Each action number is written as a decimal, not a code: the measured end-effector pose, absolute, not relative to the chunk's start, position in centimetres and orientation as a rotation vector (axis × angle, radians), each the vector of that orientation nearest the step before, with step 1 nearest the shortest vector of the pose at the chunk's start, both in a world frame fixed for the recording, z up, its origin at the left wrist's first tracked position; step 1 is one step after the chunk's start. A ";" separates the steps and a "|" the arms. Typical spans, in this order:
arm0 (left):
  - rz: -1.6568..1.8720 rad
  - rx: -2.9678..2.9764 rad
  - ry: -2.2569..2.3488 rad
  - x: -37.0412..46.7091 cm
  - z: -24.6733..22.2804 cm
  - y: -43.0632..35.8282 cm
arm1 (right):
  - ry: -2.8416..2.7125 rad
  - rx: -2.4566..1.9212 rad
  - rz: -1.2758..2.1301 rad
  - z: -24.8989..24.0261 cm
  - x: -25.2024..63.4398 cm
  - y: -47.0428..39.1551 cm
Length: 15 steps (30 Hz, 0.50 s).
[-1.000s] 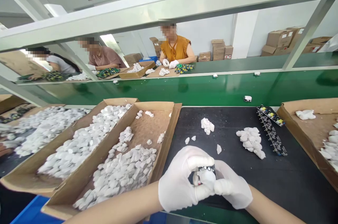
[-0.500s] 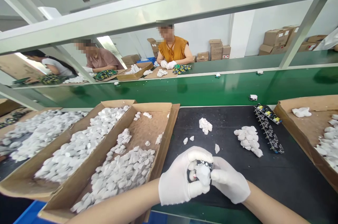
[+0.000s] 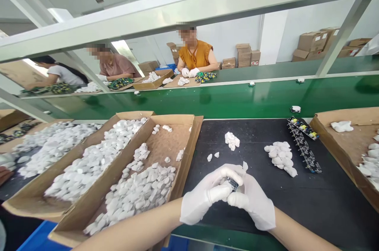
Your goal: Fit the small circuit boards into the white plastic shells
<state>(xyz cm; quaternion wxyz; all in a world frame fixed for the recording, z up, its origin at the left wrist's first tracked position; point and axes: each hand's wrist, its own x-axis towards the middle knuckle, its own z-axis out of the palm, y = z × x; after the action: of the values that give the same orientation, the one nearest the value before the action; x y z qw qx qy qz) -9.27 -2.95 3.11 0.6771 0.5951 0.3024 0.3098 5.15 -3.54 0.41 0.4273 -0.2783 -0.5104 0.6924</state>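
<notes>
We've got a small circuit board [image 3: 233, 184] gripped snugly between our white-gloved left hand [image 3: 205, 192] and right hand [image 3: 253, 196], fingers curled close around it, over the black mat [image 3: 325, 207]! Only a dark, glinting patch shows, the rest hidden by our gloves; beyond, white lumps [image 3: 280, 156] cluster beside strips of boards [image 3: 303, 150]

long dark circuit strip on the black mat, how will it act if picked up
The long dark circuit strip would probably stay stiff, since it lies straight. The many small bits jutting along it suggest it may snag. Its far end appears to meet the shorter strip with yellow parts, so that piece might shift too.
</notes>
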 end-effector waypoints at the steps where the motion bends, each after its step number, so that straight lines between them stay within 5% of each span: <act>1: 0.716 1.307 0.674 -9.1 3.0 -2.9 | -1.269 -0.715 1.729 0.4 5.1 -3.6; 15: 0.792 1.406 0.673 -9.2 2.6 -2.8 | -1.307 -0.759 1.674 0.9 4.9 -3.6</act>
<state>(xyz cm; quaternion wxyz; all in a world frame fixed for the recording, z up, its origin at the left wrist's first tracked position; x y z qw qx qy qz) -9.21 -2.84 2.58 0.6416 0.6170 0.2951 0.3474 4.94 -3.59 0.90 0.4285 -0.3041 -0.5237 0.6706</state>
